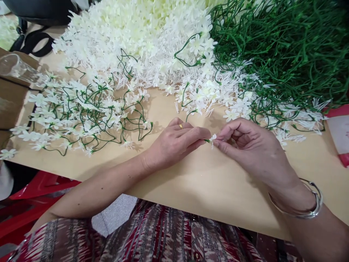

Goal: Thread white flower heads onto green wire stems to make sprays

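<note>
Near the middle of the table, my left hand [177, 143] pinches a green plastic stem [207, 141], its tip poking out past the fingers. Most of that stem is hidden in the hand. My right hand [251, 149] has thumb and forefinger closed on a small white artificial flower [213, 139], which meets the stem's tip between the two hands. Beyond the hands lies a big heap of loose white petals [141, 36]. To the left are flowers joined to green stems [81, 109], lying in a tangled pile.
A large mass of bare green stems [286, 47] fills the back right. A clear plastic cup [20, 67] lies at the left by a cardboard box [9, 105]. A black bag [43, 11] sits at the back left. A red and white packet [339, 131] is at the right edge.
</note>
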Action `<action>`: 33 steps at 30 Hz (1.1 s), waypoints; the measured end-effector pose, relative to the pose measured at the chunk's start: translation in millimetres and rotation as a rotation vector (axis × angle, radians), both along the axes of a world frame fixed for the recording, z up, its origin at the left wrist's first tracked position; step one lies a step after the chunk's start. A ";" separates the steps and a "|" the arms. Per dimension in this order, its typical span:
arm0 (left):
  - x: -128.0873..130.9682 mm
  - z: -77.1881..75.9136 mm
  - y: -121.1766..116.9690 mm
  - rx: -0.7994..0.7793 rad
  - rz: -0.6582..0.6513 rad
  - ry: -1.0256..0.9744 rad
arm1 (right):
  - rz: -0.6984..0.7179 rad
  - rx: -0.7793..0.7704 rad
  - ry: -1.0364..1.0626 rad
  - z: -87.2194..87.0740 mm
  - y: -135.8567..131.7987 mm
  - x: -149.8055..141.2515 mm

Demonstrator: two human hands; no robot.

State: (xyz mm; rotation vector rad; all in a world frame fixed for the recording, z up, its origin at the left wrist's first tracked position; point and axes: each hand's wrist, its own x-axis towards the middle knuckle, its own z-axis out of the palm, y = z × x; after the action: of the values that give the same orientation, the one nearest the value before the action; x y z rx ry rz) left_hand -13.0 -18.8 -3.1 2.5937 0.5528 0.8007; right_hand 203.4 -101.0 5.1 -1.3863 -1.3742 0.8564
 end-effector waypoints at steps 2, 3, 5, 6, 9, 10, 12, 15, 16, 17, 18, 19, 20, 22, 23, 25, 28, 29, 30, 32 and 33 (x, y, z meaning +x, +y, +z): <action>0.4 -1.3 -0.8 -0.037 -0.017 0.004 | -0.015 -0.027 -0.033 0.9 -2.7 -3.1; 0.6 -1.9 -1.3 -0.064 -0.019 0.000 | -0.025 -0.031 -0.047 0.9 -4.1 -5.1; 0.9 -3.2 -1.9 -0.113 0.001 -0.018 | -0.048 -0.019 -0.066 -0.1 -6.6 -9.6; 1.1 -3.7 -2.2 -0.127 0.015 -0.032 | -0.063 -0.009 -0.074 -1.0 -7.5 -11.8; 1.2 -4.4 -2.5 -0.139 0.043 -0.059 | -0.109 0.013 -0.091 -3.8 -9.4 -17.1; 1.1 -4.4 -2.5 -0.141 0.045 -0.057 | -0.116 0.009 -0.093 -4.6 -9.7 -18.2; 0.6 -4.1 -2.7 -0.152 0.045 -0.032 | -0.114 -0.005 -0.087 -6.2 -10.2 -19.7; -0.2 -4.5 -3.0 -0.156 0.033 -0.002 | -0.096 -0.034 -0.081 -8.4 -10.2 -20.9; -0.2 -5.0 -3.0 -0.149 0.026 -0.001 | -0.089 -0.042 -0.084 -8.8 -9.9 -21.3; -0.1 -5.6 -2.9 -0.139 0.022 -0.001 | -0.083 -0.056 -0.086 -9.0 -9.2 -21.6; 0.1 -6.3 -2.7 -0.131 0.022 0.001 | -0.080 -0.064 -0.080 -8.9 -8.3 -21.8; 0.5 -6.8 -2.5 -0.126 0.029 0.000 | -0.079 -0.066 -0.065 -8.3 -7.2 -21.8; 1.0 -7.1 -2.4 -0.125 0.039 -0.004 | -0.079 -0.064 -0.040 -7.2 -5.9 -21.4; 2.0 -6.9 -2.3 -0.127 0.062 -0.030 | -0.071 -0.080 0.020 -3.7 -3.5 -19.9; 2.4 -6.4 -2.5 -0.122 0.070 -0.050 | -0.066 -0.101 0.045 -1.5 -2.7 -18.8; 2.7 -5.1 -3.2 -0.099 0.072 -0.072 | -0.056 -0.160 0.068 2.7 -2.1 -16.4; 2.5 -4.0 -4.4 -0.066 0.048 -0.026 | -0.051 -0.203 0.057 5.6 -3.6 -14.0; 2.3 -4.1 -4.6 -0.065 0.042 0.006 | -0.045 -0.211 0.044 5.4 -4.3 -13.8; 2.3 -4.5 -4.7 -0.066 0.034 0.033 | -0.039 -0.218 0.031 4.8 -4.9 -13.9; 2.2 -5.7 -4.5 -0.072 0.018 0.074 | -0.025 -0.227 0.004 3.2 -5.7 -14.9; 2.2 -6.4 -4.2 -0.076 0.008 0.087 | -0.022 -0.232 -0.012 2.5 -5.7 -15.8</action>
State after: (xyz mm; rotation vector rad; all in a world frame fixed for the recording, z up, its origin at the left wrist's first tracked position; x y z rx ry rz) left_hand -10.7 -23.0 -9.5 2.5675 0.6066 0.6588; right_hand 187.6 -106.7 7.7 -1.5815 -1.2969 1.0191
